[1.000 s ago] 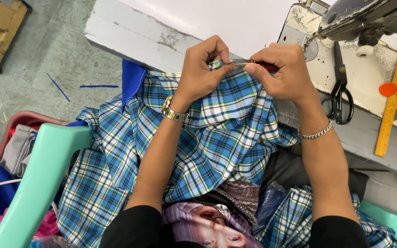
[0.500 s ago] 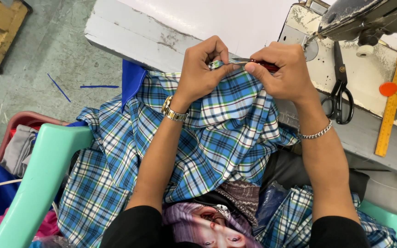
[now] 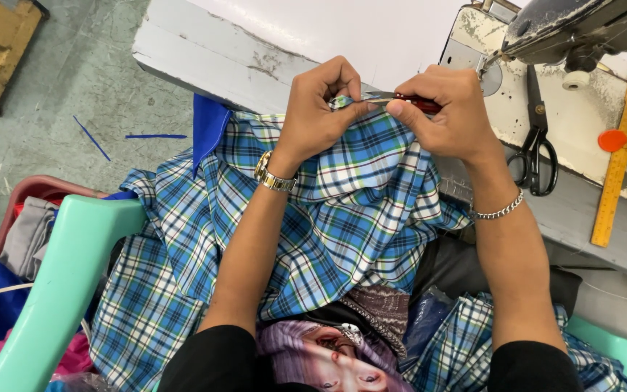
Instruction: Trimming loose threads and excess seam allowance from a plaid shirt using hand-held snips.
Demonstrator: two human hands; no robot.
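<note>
Half-hidden red-handled tool (image 3: 416, 104) in right hand (image 3: 451, 109)

Even, bright, diffuse light is falling from above, producing only soft shadows under the forearms and in the folds of the plaid fabric (image 3: 357, 218). The white table surface (image 3: 371, 29) is washing out toward overexposure (little texture is remaining there). Focus is holding sharp across the centre. Straight edges are bending slightly at the frame borders. No motion blur is showing.
</note>
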